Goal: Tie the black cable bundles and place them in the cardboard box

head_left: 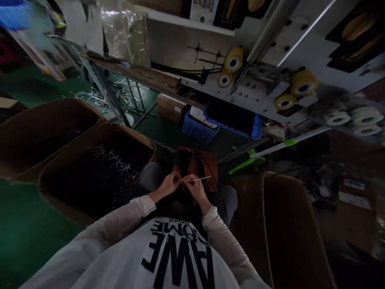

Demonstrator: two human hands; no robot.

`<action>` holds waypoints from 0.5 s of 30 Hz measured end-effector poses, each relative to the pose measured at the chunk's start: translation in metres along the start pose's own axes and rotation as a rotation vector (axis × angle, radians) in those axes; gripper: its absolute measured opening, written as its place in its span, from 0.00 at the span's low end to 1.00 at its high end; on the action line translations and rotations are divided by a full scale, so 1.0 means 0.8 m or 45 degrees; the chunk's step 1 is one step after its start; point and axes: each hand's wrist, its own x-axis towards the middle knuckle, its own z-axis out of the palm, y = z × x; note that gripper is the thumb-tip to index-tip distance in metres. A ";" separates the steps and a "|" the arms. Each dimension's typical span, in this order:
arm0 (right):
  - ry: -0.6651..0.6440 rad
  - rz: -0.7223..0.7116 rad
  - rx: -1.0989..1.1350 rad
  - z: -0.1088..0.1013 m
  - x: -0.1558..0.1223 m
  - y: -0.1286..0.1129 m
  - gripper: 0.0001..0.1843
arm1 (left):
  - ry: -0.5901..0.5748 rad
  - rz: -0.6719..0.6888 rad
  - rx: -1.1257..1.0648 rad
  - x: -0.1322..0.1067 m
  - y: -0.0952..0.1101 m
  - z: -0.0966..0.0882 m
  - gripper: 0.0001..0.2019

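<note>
My left hand and my right hand meet over my lap, both with fingers pinched. Between them runs a thin white strip that sticks out to the right past my right hand. My right hand grips the strip; my left hand pinches its left end or some small part there, too dim to make out. Just beyond the hands stands a small brown stool or box. My white sleeves and printed shirt fill the bottom of the view.
Two open cardboard boxes on my left hold dark items with white strips. Another cardboard box stands at my right. Ahead are a blue bin, a machine panel with yellow rollers, and a green-handled tool.
</note>
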 end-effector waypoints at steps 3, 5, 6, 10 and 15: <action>-0.028 0.004 0.074 -0.002 -0.003 -0.001 0.11 | -0.022 0.106 0.026 0.000 0.004 -0.006 0.08; -0.027 -0.039 0.053 -0.007 -0.004 -0.001 0.10 | -0.081 0.218 0.130 0.003 0.008 -0.019 0.07; -0.009 -0.075 0.022 -0.010 -0.004 -0.001 0.09 | -0.117 0.288 0.251 0.005 0.010 -0.028 0.07; 0.097 -0.146 -0.119 -0.027 -0.010 0.005 0.11 | -0.176 0.521 0.883 0.011 0.010 -0.072 0.10; 0.046 0.015 0.122 -0.024 -0.017 0.005 0.13 | -0.122 0.379 0.958 0.004 -0.001 -0.086 0.08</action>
